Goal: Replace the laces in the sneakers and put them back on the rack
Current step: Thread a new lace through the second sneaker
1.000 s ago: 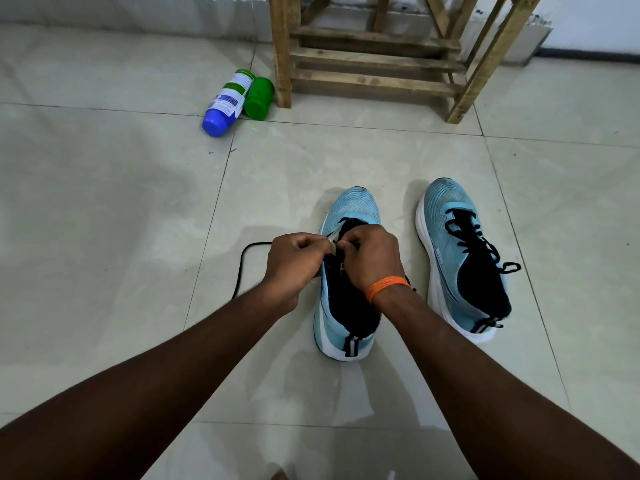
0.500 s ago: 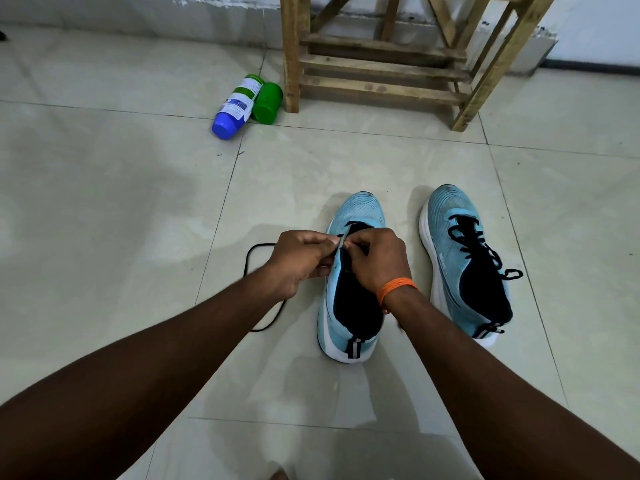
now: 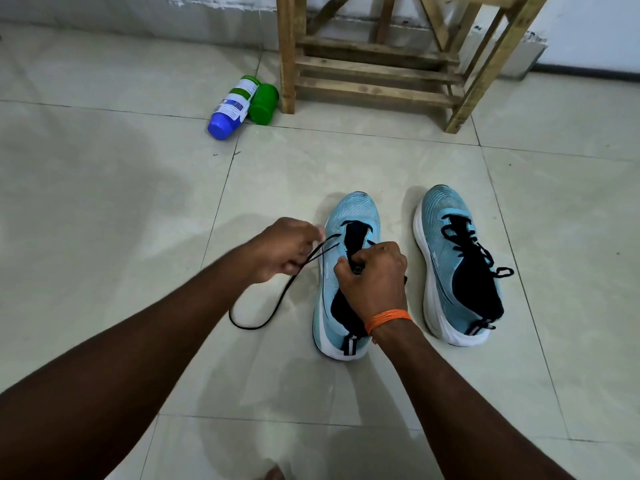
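The rack [image 3: 381,74] stands at the floor's far edge. Both sneakers lie mid-floor, long axes and toes pointing toward it. The left sneaker [image 3: 349,271] is light with a soft upper; hold it at the eyelet row. The right hand [image 3: 375,278] fingers are closed there. The lace [image 3: 277,299], limp and thin, trails left; the left hand [image 3: 284,247] pinches it near the shoe.

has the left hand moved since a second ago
Yes. The left hand has pulled left, away from the left sneaker, drawing the black lace out; earlier it sat against the right hand over that shoe.
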